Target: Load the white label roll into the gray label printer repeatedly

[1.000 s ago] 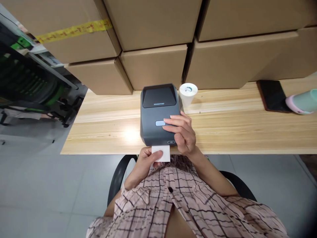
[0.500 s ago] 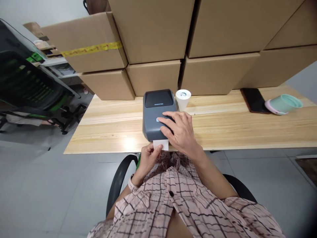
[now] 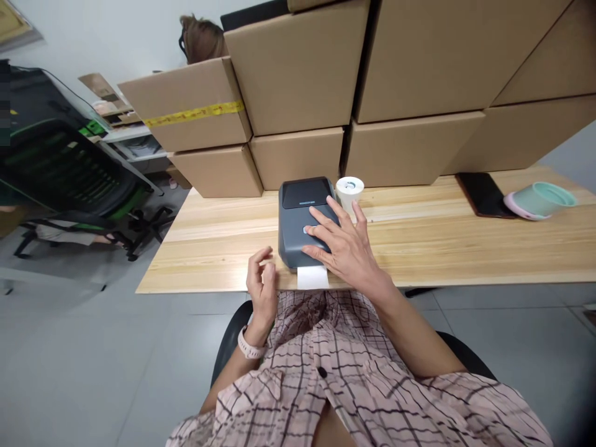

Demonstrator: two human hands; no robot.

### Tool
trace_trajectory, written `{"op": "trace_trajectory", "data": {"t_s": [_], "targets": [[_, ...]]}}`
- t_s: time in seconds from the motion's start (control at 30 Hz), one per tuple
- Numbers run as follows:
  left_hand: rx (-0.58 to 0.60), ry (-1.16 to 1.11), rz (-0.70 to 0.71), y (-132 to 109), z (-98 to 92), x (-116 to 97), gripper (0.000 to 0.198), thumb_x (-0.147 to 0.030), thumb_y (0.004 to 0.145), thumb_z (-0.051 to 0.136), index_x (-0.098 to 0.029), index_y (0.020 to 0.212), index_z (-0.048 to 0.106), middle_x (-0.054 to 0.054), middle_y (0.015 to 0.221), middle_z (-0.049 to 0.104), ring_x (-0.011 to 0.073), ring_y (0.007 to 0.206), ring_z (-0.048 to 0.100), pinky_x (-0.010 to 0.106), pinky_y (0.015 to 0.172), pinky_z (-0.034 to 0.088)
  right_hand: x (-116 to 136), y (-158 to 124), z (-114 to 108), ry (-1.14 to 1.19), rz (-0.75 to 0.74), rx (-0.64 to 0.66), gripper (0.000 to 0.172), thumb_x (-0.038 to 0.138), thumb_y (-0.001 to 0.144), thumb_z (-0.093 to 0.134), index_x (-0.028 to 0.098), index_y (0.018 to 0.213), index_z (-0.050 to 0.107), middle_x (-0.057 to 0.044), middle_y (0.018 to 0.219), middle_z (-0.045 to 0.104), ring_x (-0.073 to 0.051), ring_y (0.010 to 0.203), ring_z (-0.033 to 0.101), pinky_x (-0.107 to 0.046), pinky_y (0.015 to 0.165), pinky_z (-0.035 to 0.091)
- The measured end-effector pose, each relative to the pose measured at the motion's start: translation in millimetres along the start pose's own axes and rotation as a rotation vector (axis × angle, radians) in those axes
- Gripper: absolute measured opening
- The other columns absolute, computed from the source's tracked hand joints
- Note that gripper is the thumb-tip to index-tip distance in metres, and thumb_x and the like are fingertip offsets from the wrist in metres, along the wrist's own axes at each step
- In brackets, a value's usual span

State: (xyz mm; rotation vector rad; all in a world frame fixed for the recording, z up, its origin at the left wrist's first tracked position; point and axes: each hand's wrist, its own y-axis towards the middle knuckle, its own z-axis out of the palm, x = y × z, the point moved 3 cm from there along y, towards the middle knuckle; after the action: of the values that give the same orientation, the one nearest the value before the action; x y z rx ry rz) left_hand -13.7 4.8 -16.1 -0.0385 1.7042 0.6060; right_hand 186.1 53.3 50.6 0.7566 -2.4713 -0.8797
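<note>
A dark grey label printer (image 3: 293,239) stands near the front edge of the wooden table. From its front slot sticks out a blank white label (image 3: 313,278). My right hand (image 3: 347,248) rests on the printer's top with fingers spread, one fingertip at the light button (image 3: 306,230). Left of the printer, my left hand (image 3: 263,282) is raised with its fingers loosely curled and apart, holding nothing. Just behind my right hand, at the printer's right side, stands a roll of white labels (image 3: 349,186).
Cardboard boxes (image 3: 298,158) are stacked along the table's (image 3: 195,261) back edge. On the right lie a dark phone (image 3: 484,194) and a mint cup (image 3: 542,200) tipped on its side. An office chair (image 3: 69,174) stands at left. Behind the boxes, a person's hair (image 3: 202,40) shows.
My left hand has let go of the white label and moved left, away from it. My right hand's fingers have spread wider on the printer. The camera view has tilted up slightly.
</note>
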Motion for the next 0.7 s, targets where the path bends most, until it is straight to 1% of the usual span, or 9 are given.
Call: {"op": "trace_trajectory", "data": {"t_s": [0.07,0.1,0.17,0.23,0.33,0.47,0.57,0.63,0.7], "targets": [[0.118,0.024,0.071,8.6,6.5,-2.3,0.054,-0.046,0.099,0.059,-0.023,0.147,0.053,0.013,0.156,0.051,0.0254,0.14,0.051,0.041,0.114,0.044,0.7,-0.3,-0.6,0.002,0.004,0.011,0.042,0.06,0.101,0.048,0.028,0.114,0.071,-0.002,0.147,0.064,-0.034,0.151,0.041,-0.067,0.125,0.022],[0.174,0.011,0.073,10.9,10.4,-2.4,0.059,-0.046,0.1,0.058,-0.025,0.153,0.046,0.013,0.163,0.043,0.0269,0.148,0.044,0.043,0.12,0.038,1.1,-1.2,-1.0,0.003,0.011,0.014,0.042,0.06,0.1,0.048,0.028,0.116,0.071,-0.002,0.148,0.063,-0.033,0.152,0.04,-0.067,0.125,0.021],[0.249,-0.035,0.033,11.5,17.4,-0.6,0.063,-0.047,0.102,0.053,-0.026,0.159,0.038,0.012,0.168,0.036,0.0279,0.154,0.036,0.045,0.126,0.032,2.1,-4.3,-2.0,0.002,0.034,0.016,0.044,0.061,0.1,0.049,0.028,0.12,0.07,-0.004,0.152,0.059,-0.033,0.153,0.037,-0.068,0.126,0.019],[0.279,-0.068,-0.002,8.8,21.7,2.4,0.063,-0.047,0.103,0.05,-0.027,0.16,0.035,0.01,0.169,0.034,0.0277,0.156,0.033,0.044,0.128,0.029,3.7,-7.7,-2.7,-0.002,0.058,0.018,0.046,0.062,0.099,0.049,0.028,0.123,0.069,-0.005,0.156,0.055,-0.034,0.154,0.035,-0.068,0.125,0.019],[0.298,-0.038,0.012,4.5,23.1,5.7,0.065,-0.046,0.103,0.051,-0.027,0.162,0.032,0.009,0.171,0.03,0.0274,0.159,0.027,0.044,0.13,0.024,7.1,-8.8,-2.7,-0.01,0.077,0.028,0.047,0.063,0.099,0.049,0.028,0.124,0.068,-0.006,0.159,0.052,-0.036,0.154,0.034,-0.068,0.124,0.019],[0.291,0.09,0.113,5.4,20.9,5.1,0.069,-0.044,0.101,0.055,-0.027,0.163,0.03,0.012,0.171,0.03,0.0301,0.159,0.027,0.049,0.13,0.025,11.7,0.3,-2.0,-0.013,0.046,0.032,0.043,0.06,0.1,0.051,0.024,0.116,0.069,-0.006,0.155,0.056,-0.037,0.152,0.037,-0.066,0.126,0.015],[0.279,0.146,0.188,6.1,20.8,3.1,0.069,-0.042,0.1,0.057,-0.029,0.162,0.031,0.012,0.169,0.032,0.0316,0.157,0.03,0.053,0.129,0.026,10.4,3.8,-3.4,0.063,0.012,0.042,0.041,0.058,0.102,0.048,0.023,0.112,0.068,-0.006,0.154,0.057,-0.035,0.154,0.035,-0.064,0.128,0.014],[0.279,0.101,0.146,4.7,21.3,4.4,0.067,-0.043,0.101,0.055,-0.03,0.163,0.03,0.01,0.17,0.032,0.0306,0.158,0.03,0.049,0.128,0.028,4.5,-2.8,-5.4,0.177,0.033,0.051,0.05,0.064,0.102,0.04,0.024,0.12,0.065,-0.008,0.16,0.049,-0.034,0.156,0.032,-0.064,0.127,0.018],[0.278,0.018,0.053,2.1,21.8,8.0,0.07,-0.046,0.102,0.053,-0.03,0.164,0.025,0.009,0.171,0.029,0.0289,0.158,0.03,0.042,0.127,0.033,-6.8,-17.4,-6.4,0.303,0.14,0.027,0.063,0.07,0.101,0.032,0.024,0.137,0.056,-0.011,0.168,0.035,-0.034,0.158,0.028,-0.063,0.125,0.026]]}}
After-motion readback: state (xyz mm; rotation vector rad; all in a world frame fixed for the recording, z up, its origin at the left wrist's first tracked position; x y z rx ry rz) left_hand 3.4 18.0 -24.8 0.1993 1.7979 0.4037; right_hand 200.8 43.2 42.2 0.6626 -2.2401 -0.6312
